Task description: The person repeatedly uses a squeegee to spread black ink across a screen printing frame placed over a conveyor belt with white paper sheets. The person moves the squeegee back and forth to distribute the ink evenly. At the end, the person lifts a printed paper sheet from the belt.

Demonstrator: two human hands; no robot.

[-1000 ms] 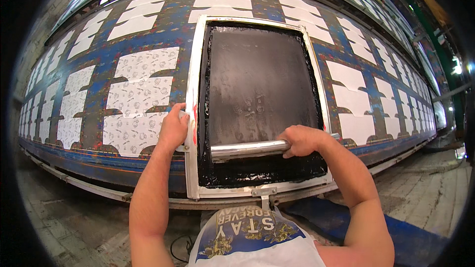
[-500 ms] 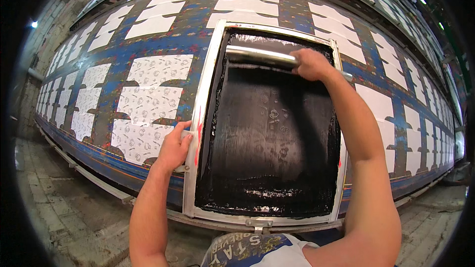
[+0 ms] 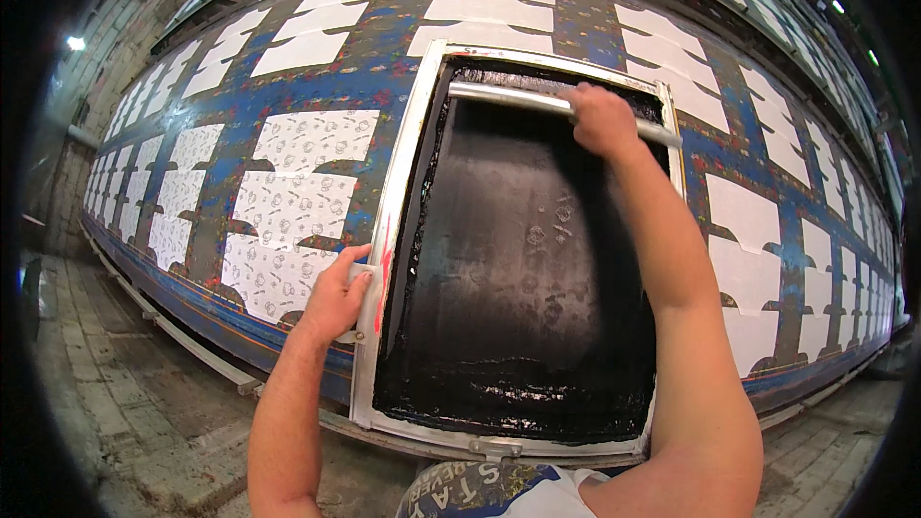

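Observation:
A white-rimmed printing screen [image 3: 414,139] lies on a long table, its dark mesh [image 3: 537,278] coated with black ink. My left hand [image 3: 338,295] is closed round a light handle on the screen's left side. Near the screen's far end, my right hand [image 3: 602,120] grips a long metal squeegee [image 3: 508,96] right of its middle. The squeegee spans most of the screen's width, with its right end over the right rim. Wet ink [image 3: 528,391] glistens along the near end. Faint small figures show through the mesh. The squeegee's lower edge is hard to make out.
White fabric pieces with small dark prints [image 3: 317,139] lie left of the screen. Plain white fabric pieces [image 3: 743,216] lie to its right, with more [image 3: 489,10] beyond. A metal rail [image 3: 197,350] follows the table's near edge. A block wall [image 3: 120,43] stands at far left.
The squeegee has shifted slightly toward the screen's far end and now shows a narrower face. My left hand keeps its hold on the handle. The whole view has shifted a little.

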